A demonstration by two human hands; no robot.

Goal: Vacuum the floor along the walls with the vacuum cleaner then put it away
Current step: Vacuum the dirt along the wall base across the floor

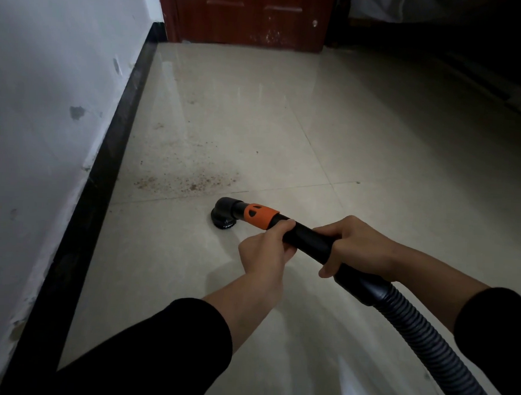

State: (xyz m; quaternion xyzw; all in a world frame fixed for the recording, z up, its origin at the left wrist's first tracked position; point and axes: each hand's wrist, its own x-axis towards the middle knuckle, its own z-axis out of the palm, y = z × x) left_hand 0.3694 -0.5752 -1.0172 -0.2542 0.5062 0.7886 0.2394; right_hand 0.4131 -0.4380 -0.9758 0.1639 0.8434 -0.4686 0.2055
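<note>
I hold a black vacuum wand (310, 237) with an orange collar (259, 216) low over the beige tile floor (332, 134). My left hand (265, 249) grips the wand just behind the collar. My right hand (356, 247) grips it further back, where the ribbed black hose (432, 345) joins on. The round black nozzle (223, 215) rests on the floor just below a patch of brown dirt specks (187, 180). The vacuum's body is out of view.
A white scuffed wall (46, 110) with a black skirting board (103, 183) runs along the left. A reddish-brown door (250, 15) stands at the far end. Dark furniture (457, 41) fills the top right.
</note>
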